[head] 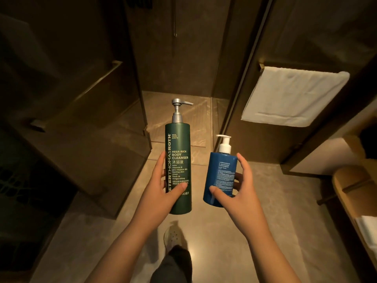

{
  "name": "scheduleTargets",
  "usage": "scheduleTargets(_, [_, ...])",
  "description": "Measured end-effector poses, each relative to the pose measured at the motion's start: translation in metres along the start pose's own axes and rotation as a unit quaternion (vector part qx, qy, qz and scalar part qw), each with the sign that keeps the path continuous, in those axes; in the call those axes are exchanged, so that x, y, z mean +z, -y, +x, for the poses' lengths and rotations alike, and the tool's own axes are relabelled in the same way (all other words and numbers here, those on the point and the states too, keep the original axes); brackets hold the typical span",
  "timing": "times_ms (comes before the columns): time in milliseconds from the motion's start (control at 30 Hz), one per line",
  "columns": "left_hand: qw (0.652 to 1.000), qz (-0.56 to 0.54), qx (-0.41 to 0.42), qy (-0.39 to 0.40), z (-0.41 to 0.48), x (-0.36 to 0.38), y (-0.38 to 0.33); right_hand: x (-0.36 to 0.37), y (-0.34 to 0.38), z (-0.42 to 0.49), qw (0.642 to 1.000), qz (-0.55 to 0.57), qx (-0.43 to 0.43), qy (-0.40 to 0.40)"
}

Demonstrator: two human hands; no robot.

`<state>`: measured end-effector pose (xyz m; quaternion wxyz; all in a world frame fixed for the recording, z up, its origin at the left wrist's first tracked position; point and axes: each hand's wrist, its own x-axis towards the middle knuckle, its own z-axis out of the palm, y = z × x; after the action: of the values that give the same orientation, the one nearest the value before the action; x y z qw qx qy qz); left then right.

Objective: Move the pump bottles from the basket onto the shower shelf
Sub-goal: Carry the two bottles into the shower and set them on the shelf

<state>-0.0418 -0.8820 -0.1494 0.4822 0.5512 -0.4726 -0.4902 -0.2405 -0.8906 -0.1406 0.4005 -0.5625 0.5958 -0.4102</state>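
Observation:
My left hand [161,188] grips a tall dark green pump bottle [179,160] with a silver pump, held upright at the middle of the view. My right hand [238,193] holds a shorter blue pump bottle [221,176] with a white pump, also upright and just right of the green one. Both bottles hang in the air above the tiled floor, in front of the open shower stall [179,111]. No basket or shower shelf can be made out for certain.
A glass shower door [85,111] with a bar handle stands open at the left. A white towel [293,94] hangs on a rail at the right. A wooden stool or bench [353,193] is at the far right. My foot [173,237] is on the floor below.

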Motion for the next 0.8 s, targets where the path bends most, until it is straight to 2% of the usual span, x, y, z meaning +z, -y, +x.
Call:
scheduleTargets(167, [0.999, -0.035, 0.035, 0.008, 0.104, -0.008, -0.015, 0.015, 0.028, 0.098, 1.000, -0.013, -0.011, 0.007])
scheduleTargets(400, [0.998, -0.052, 0.041, 0.010, 0.221, -0.039, -0.026, 0.057, 0.068, 0.218, 0.999, -0.029, -0.044, 0.010])
scheduleTargets(567, [0.998, -0.060, 0.023, 0.005, 0.268, -0.061, -0.026, 0.090, 0.070, 0.262, 0.999, -0.024, -0.040, 0.022])
scheduleTargets(800, [0.998, -0.039, 0.020, -0.055, 0.322, -0.077, -0.023, 0.118, 0.070, 0.328, 0.997, -0.026, -0.035, 0.068])
